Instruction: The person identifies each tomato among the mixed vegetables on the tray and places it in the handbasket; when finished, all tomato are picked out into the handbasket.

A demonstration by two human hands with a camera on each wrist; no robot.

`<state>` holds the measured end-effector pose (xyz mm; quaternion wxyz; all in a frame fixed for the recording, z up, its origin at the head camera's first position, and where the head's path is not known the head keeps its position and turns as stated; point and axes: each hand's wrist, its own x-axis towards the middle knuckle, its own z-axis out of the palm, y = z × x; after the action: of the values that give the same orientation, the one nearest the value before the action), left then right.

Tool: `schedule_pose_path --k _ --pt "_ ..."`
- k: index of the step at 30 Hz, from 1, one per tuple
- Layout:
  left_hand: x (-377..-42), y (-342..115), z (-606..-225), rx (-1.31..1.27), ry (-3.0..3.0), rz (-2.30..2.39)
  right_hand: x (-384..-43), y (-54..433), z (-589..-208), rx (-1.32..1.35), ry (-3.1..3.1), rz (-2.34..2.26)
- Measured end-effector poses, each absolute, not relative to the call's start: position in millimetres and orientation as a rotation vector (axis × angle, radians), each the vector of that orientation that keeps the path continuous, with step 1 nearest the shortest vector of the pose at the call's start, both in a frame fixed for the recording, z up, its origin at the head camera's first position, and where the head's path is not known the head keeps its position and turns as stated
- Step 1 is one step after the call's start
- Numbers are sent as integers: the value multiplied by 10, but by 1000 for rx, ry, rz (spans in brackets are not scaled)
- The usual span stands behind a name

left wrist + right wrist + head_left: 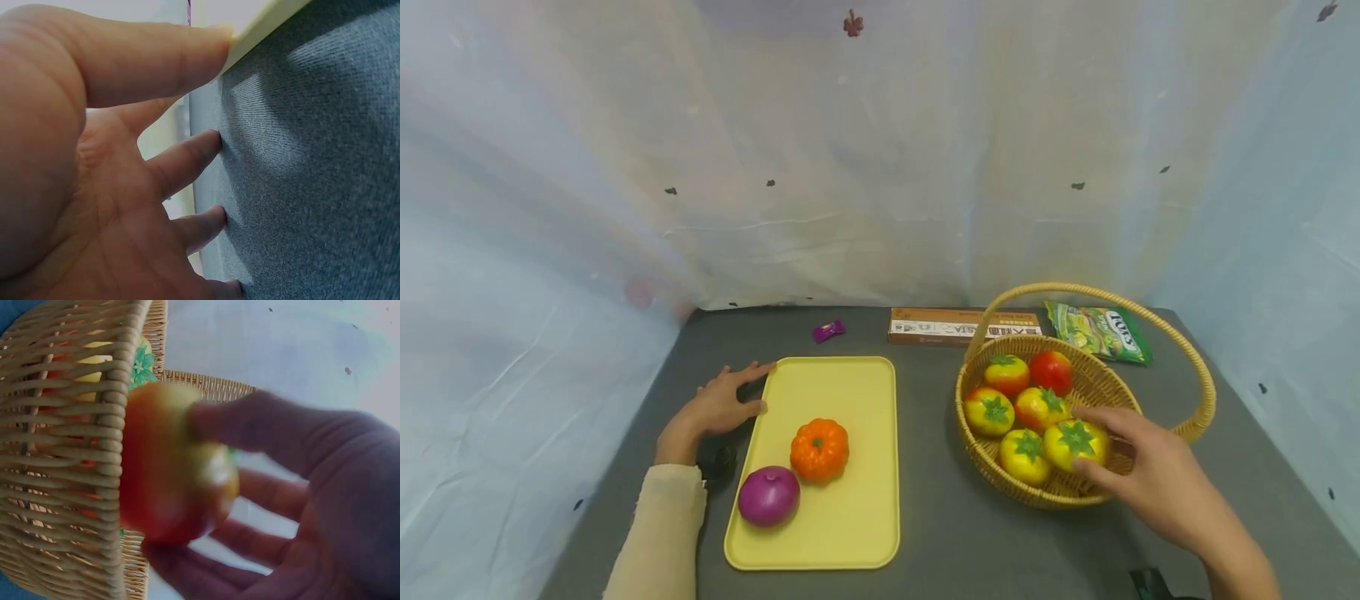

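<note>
My right hand [1157,471] grips a yellow-and-red tomato [1070,446] with a green leafy top, thumb on one side and fingers on the other. In the right wrist view the tomato [172,469] is blurred and sits at the rim of the wicker basket [69,450]. Several similar tomatoes lie in the basket [1123,392]. My left hand [718,404] spreads its fingers at the upper left of a yellow tray [857,517]; in the left wrist view the thumb [156,59] touches the tray's edge and other fingertips rest on the cloth.
On the tray lie a small orange pumpkin [820,451] and a purple onion [769,496]. Behind stand a purple-wrapped candy [829,332], a long brown box [925,327] and a green snack bag [1101,331]. The basket's tall handle [1180,333] arches over its right side.
</note>
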<state>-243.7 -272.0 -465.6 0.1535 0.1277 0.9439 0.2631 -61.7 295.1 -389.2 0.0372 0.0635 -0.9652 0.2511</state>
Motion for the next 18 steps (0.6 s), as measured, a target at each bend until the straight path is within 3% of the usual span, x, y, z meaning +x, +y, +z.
schedule_pose_path --k 5,18 --pt "-2449 -2714 -4620 377 2715 760 -664 2935 -3907 163 -3085 639" --pt "-2416 -2689 -4608 373 2711 756 -731 2880 -4042 184 -3156 846"
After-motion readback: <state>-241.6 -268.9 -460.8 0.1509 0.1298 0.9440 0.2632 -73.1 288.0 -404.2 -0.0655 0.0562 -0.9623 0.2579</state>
